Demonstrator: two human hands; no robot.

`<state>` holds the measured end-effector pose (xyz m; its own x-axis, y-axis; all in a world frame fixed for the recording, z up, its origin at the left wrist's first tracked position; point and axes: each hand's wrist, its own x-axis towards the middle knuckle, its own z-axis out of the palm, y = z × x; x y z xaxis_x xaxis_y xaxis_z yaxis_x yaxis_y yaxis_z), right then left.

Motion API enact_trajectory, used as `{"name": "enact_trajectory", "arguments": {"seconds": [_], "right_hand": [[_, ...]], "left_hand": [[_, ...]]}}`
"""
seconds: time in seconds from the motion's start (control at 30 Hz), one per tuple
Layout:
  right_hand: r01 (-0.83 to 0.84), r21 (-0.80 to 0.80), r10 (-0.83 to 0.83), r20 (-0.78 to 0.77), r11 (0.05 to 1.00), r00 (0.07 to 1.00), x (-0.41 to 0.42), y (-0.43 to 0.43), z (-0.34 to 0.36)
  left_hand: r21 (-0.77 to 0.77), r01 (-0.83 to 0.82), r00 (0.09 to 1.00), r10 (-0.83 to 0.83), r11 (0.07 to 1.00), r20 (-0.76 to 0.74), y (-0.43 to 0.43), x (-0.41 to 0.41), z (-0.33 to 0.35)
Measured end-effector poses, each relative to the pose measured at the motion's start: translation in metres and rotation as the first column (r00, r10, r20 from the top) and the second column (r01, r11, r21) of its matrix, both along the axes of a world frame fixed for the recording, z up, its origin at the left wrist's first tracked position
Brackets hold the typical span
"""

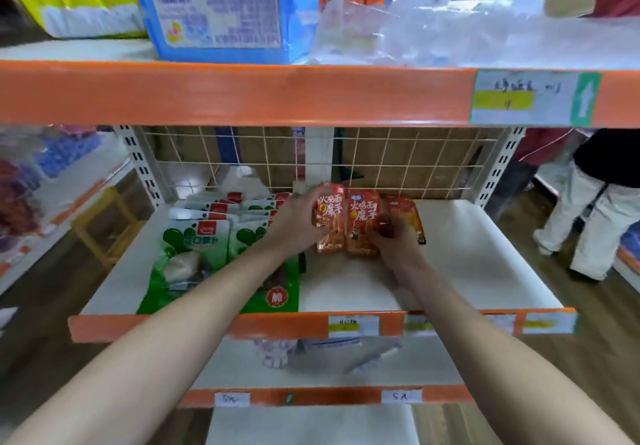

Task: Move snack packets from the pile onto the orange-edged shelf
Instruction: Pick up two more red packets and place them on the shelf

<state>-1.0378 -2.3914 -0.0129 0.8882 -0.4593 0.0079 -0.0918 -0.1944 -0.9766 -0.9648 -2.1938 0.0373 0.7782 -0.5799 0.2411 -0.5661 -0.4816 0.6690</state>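
Orange-red snack packets (346,223), glossy, white-lettered, stand between both hands (294,223).

A shop or stockroom aisle. The left hand (298,223) reaches into tiered white shelving with orange front edges (242,95). Handwritten price labels (519,98) sit above and below the hand, rows of identical green snack packets (194,250) lie just left of it, and a wire mesh backing (398,157) stands behind it.
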Motion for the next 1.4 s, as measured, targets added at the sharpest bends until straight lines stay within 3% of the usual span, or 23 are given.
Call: {"name": "enact_trajectory", "arguments": {"seconds": [0.3, 0.5, 0.73, 1.23, 1.4], "right_hand": [[0.040, -0.146, -0.039, 0.011, 0.988, 0.999, -0.006, -0.002, -0.009], [0.031, -0.188, -0.030, 0.007, 0.982, 1.000, -0.006, -0.005, -0.013], [0.041, -0.194, -0.041, 0.003, 0.980, 0.999, -0.004, -0.004, -0.014], [0.028, -0.208, -0.025, 0.020, 0.978, 0.999, -0.005, -0.004, -0.015], [0.014, -0.228, -0.010, 0.021, 0.974, 1.000, -0.005, -0.003, -0.013]], "left_hand": [[0.393, -0.137, 0.953, 0.013, 0.909, 0.302, -0.006, 0.013, -0.004], [0.602, -0.171, 0.940, -0.054, 0.780, 0.338, -0.014, 0.023, -0.002], [0.729, -0.151, 0.945, -0.120, 0.668, 0.305, -0.017, 0.028, -0.012], [0.763, -0.094, 0.980, -0.076, 0.639, 0.184, -0.021, 0.034, -0.005], [0.619, -0.117, 0.976, -0.026, 0.777, 0.217, -0.016, 0.029, -0.003]]}}
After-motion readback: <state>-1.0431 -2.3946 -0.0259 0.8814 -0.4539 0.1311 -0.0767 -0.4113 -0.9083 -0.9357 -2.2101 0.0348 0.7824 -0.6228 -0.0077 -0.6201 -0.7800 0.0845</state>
